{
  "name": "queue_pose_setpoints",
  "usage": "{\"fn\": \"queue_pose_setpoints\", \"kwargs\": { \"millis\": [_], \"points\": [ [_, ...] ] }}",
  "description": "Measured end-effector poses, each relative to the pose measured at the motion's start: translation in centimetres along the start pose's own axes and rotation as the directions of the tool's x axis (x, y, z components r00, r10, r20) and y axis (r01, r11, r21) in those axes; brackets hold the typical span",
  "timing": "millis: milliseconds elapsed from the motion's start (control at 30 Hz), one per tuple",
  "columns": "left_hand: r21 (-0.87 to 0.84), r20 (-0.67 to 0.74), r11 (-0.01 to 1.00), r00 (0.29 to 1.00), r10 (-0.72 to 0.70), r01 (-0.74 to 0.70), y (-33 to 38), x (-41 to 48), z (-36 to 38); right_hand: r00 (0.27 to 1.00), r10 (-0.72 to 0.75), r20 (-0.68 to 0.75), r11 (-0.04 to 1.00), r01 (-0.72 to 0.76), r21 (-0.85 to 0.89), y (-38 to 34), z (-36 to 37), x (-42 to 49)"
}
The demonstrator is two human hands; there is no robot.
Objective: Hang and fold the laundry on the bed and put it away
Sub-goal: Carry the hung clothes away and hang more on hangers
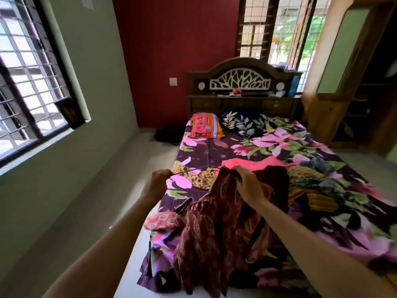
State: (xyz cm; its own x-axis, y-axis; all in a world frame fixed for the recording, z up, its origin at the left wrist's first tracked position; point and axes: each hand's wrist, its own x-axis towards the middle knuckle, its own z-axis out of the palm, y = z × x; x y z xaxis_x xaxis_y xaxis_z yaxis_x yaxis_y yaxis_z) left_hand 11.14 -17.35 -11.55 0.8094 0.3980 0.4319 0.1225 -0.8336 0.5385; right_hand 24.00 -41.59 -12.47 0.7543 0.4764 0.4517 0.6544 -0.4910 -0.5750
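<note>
1. Bed (279, 147): the laundry pile (311, 186) lies on it.
2. Red patterned garment (214, 233) hangs over the bed's near edge. We judge it light and limp, best held at the shoulders.
3. Thin hanger (189, 171), likely stiff: our left hand (156, 181) grips its end, right hand (247, 183) pinches the garment's top.

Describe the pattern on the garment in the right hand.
Dark red with paisley-like motifs, on the garment gripped by the right hand; the head view shows it best.

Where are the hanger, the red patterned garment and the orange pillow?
hanger (187, 172), head view, its thin upper arm
red patterned garment (214, 233), head view, the hanging middle fabric
orange pillow (206, 125), head view, centre of its cover
</note>
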Motion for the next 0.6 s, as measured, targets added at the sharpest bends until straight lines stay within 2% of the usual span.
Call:
{"fn": "queue_pose_setpoints", "kwargs": {
  "millis": [133,200,267,333,400,467,500,533,567,600],
  "points": [
    [-0.087,-0.049,0.980,0.984,0.173,-0.177,4.8,-0.9,-1.4,0.997,-0.051,-0.057,0.998,0.049,-0.043,-2.0,-5.8,-1.0],
    [-0.090,-0.048,0.972,0.976,0.213,-0.216,6.9,-0.5,-1.8,0.993,-0.053,-0.110,0.996,0.044,-0.078,-2.4,-8.2,-1.2],
    [-0.108,-0.054,0.959,0.965,0.256,-0.261,9.1,0.1,-1.9,0.983,-0.032,-0.179,0.996,0.017,-0.082,-2.7,-10.5,-1.1],
    [-0.055,-0.130,0.945,0.941,0.312,-0.321,10.8,1.0,-1.6,0.974,0.014,-0.227,0.996,-0.034,-0.083,-3.1,-12.8,-0.8],
    [0.073,-0.270,0.930,0.891,0.366,-0.360,12.6,1.7,-1.1,0.962,0.003,-0.273,0.990,-0.041,-0.134,-3.3,-15.2,-0.5],
    [0.156,-0.421,0.898,0.795,0.437,-0.411,15.6,1.7,-0.9,0.940,-0.047,-0.338,0.981,-0.020,-0.193,-3.3,-17.5,-0.1],
    [0.173,-0.448,0.867,0.747,0.492,-0.467,17.3,1.4,-0.7,0.930,-0.059,-0.362,0.979,-0.017,-0.204,-3.3,-18.4,0.2],
    [0.162,-0.433,0.832,0.719,0.543,-0.530,19.1,0.9,-0.3,0.923,-0.068,-0.379,0.977,-0.015,-0.212,-3.2,-19.5,0.5],
    [0.120,-0.389,0.808,0.722,0.572,-0.576,20.4,0.6,0.3,0.919,-0.072,-0.387,0.976,-0.015,-0.217,-3.2,-20.4,0.7],
    [0.044,-0.320,0.805,0.755,0.572,-0.592,21.6,0.2,1.2,0.917,-0.079,-0.392,0.975,-0.011,-0.222,-3.3,-21.3,0.8]
  ]
}}
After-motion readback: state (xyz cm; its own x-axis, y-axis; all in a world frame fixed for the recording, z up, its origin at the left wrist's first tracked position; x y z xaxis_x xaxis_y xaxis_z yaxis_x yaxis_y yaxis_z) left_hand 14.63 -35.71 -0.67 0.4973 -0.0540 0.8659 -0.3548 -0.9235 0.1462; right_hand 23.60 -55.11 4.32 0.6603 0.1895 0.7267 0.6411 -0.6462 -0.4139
